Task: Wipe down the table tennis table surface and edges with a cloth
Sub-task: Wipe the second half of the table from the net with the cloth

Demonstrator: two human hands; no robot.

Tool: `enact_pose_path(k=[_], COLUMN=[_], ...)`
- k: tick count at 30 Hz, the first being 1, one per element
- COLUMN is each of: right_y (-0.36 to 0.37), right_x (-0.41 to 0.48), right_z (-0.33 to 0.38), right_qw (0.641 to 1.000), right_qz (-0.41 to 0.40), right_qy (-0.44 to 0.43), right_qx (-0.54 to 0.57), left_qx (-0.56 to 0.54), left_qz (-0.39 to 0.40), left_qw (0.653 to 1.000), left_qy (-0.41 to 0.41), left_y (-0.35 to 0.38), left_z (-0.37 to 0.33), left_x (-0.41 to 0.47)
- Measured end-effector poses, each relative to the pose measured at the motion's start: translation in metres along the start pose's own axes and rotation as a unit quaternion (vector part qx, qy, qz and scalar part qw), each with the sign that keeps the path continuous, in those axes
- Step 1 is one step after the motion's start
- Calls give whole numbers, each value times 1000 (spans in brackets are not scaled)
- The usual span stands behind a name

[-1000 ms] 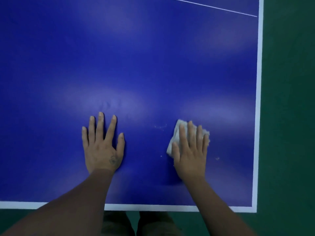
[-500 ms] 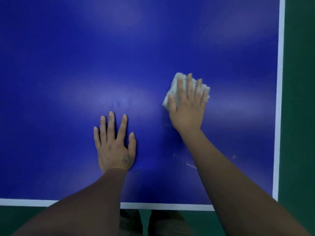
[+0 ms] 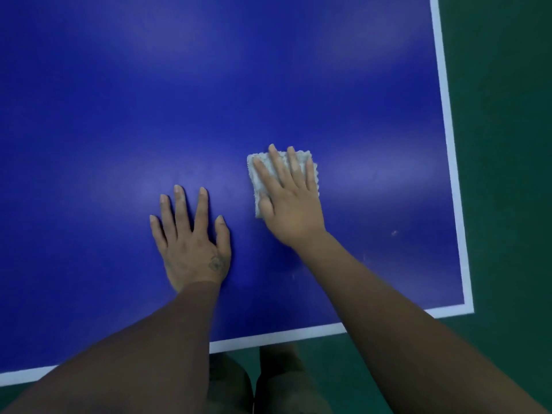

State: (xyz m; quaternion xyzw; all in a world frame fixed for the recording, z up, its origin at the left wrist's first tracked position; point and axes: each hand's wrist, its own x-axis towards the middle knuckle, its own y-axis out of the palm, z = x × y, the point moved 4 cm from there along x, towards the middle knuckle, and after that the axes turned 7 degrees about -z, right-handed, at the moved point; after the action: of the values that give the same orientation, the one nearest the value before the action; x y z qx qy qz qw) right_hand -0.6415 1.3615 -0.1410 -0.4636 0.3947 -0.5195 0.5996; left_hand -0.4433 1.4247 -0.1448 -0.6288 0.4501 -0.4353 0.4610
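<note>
A blue table tennis table [image 3: 149,100] with a white border line fills most of the view. A folded white cloth [image 3: 254,174] lies flat on it near the middle. My right hand [image 3: 289,204] presses on the cloth with straight, spread fingers and covers most of it. My left hand [image 3: 191,240] rests flat on the bare blue surface just to the left of the cloth, fingers spread and straight, holding nothing.
The table's near edge [image 3: 268,336] and right edge [image 3: 448,130] meet in a corner [image 3: 469,309] at the lower right. Green floor [image 3: 507,174] lies beyond both edges. A few small specks [image 3: 394,233] sit on the surface right of my forearm.
My right hand pushed the cloth away from me across the table, then drew it back toward my left hand. The view has tilted; my left hand stays flat.
</note>
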Motion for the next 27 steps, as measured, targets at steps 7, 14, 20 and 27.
enact_pose_path(k=[7, 14, 20, 27], right_y=[11, -2, -25, -54], right_x=[-101, -76, -31, -79], right_z=[35, 18, -63, -180], right_qw=[1000, 998, 997, 967], right_qz=[-7, -2, 4, -32], right_qy=[14, -29, 13, 248], right_qx=[-23, -47, -72, -48], left_qx=[-30, 4, 13, 23], left_qz=[30, 71, 47, 32], left_qw=[999, 994, 996, 995], left_qy=[2, 80, 79, 87], left_y=[-6, -9, -3, -2], left_z=[2, 12, 10, 10], left_x=[-3, -9, -9, -10])
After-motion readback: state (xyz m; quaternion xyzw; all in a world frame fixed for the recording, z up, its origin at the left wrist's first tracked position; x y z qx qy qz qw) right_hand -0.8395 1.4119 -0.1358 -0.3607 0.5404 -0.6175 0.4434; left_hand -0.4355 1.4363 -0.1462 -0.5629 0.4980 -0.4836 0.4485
